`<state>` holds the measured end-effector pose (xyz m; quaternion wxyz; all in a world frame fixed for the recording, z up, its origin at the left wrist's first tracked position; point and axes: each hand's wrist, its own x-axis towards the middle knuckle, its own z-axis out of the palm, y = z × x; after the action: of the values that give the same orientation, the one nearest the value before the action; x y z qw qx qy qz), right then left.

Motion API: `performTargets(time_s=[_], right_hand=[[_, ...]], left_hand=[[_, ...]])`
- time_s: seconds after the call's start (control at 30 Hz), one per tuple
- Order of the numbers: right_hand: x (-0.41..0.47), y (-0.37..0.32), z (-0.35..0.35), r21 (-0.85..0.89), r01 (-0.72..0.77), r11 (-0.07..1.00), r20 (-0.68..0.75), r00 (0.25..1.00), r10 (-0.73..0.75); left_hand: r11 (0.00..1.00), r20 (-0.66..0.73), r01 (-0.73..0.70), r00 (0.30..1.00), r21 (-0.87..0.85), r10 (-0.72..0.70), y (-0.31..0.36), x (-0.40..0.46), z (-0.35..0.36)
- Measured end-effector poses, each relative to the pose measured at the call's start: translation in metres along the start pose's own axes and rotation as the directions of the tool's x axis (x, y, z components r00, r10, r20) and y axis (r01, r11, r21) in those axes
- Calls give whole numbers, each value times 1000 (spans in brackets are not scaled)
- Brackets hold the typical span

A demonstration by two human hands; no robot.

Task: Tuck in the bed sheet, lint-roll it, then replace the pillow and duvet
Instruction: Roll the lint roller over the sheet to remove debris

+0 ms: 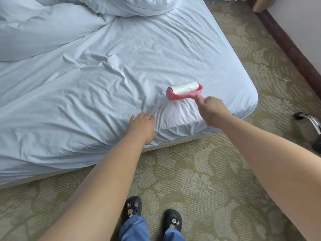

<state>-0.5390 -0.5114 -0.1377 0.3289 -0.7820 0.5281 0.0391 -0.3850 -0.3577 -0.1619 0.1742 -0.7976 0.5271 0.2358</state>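
I am on the lint-rolling step, working near the corner of the bed. My right hand (214,108) grips the pink handle of the lint roller (184,91), fingers curled round it, and the roll lies flat on the bed sheet (121,66) a little in from the corner. My left hand (143,126) rests open on the sheet near the mattress edge, fingers fairly straight, pressing the fabric down beside the roller's path.

The sheet is creased here, with folds fanning out from my left hand and a raised ridge further in. To roll well, I judge I should keep that hand pinning the cloth taut so the roller does not drag the fabric along and bunch it. Long, straight, overlapping strokes away from the pinned spot should serve best, with the whole width of the roll in contact and light, even pressure.

The paper already shows hairs and fibres, so it may need peeling soon. The duvet (34,28) and pillow (144,6) lie heaped at the far side, and the sheet under them will need rolling too.
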Motion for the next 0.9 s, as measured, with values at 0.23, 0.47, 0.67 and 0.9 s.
performTargets(time_s=[0.23,0.47,0.67,0.9], right_hand=[[-9,29,5,-4,-3,1000,-105,995,2],[-10,66,14,-44,-67,997,-182,982,58],[-6,81,20,-100,-68,993,-179,983,49],[-11,86,21,-127,-70,989,-163,985,49]], left_hand=[[988,-159,-94,984,-119,75,32,19,-1],[974,-344,-3,936,-225,-76,57,49,12],[986,-450,26,888,-165,-99,60,71,16],[996,-463,32,884,-83,-67,48,81,15]])
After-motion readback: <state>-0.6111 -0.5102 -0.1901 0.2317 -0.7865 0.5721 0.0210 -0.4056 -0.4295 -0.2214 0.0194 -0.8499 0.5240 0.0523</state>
